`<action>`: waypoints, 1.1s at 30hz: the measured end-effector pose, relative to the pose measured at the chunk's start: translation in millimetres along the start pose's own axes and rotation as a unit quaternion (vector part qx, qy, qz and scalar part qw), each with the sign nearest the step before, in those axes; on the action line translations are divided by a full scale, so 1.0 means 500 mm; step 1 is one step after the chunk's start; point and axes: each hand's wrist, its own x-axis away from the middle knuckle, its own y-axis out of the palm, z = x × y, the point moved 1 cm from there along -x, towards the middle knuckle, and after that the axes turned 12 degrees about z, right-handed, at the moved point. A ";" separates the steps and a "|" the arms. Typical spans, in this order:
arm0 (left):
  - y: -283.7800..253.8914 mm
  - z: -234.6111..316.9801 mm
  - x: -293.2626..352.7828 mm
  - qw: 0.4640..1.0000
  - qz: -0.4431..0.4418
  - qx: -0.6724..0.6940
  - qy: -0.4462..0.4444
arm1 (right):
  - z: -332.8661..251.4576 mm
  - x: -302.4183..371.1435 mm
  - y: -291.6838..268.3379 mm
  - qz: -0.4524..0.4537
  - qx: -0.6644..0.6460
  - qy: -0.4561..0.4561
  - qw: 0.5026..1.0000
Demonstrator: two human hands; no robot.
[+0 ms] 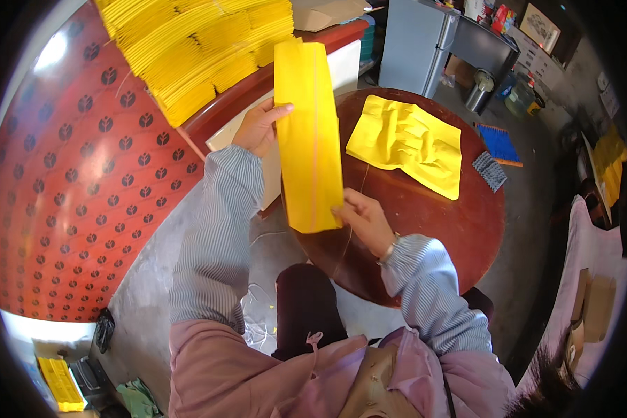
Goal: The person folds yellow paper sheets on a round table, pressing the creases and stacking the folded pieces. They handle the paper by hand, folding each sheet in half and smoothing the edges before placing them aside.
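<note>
Between my two hands a long folded yellow sheet (301,150), with a pale pinkish line down its length, is held up over the near left side of a round dark-red table (460,237). My left hand (259,127) is closed on its left edge near the upper part, thumb in front. Lower down, my right hand (368,221) pinches the bottom right corner. Another yellow sheet (407,143), creased and spread flat, lies on the table to the right of the held one.
Tall stacks of folded yellow sheets (202,49) fill a red-edged surface at the upper left. A patterned red panel (83,174) stands at the left. Beyond the table are a grey fridge (418,42) and a metal bin (479,90). Thin white cords (258,317) trail on the floor.
</note>
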 end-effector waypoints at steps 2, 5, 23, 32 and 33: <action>-0.021 -0.057 -0.081 0.998 0.057 -0.013 -0.007 | 0.047 -0.069 0.017 0.008 -0.033 0.042 0.999; -0.041 -0.211 -0.128 0.988 0.101 -0.059 -0.099 | 0.116 -0.094 0.005 0.047 0.037 0.191 0.980; -0.076 -0.348 -0.158 0.933 0.268 -0.223 -0.092 | 0.162 -0.034 -0.026 0.087 0.009 0.156 0.984; -0.099 -0.357 -0.201 0.889 0.263 -0.371 -0.049 | 0.165 -0.033 -0.013 0.110 0.036 0.126 0.985; -0.093 -0.348 -0.197 0.888 0.272 -0.364 -0.063 | 0.165 -0.033 -0.013 0.109 0.043 0.130 0.985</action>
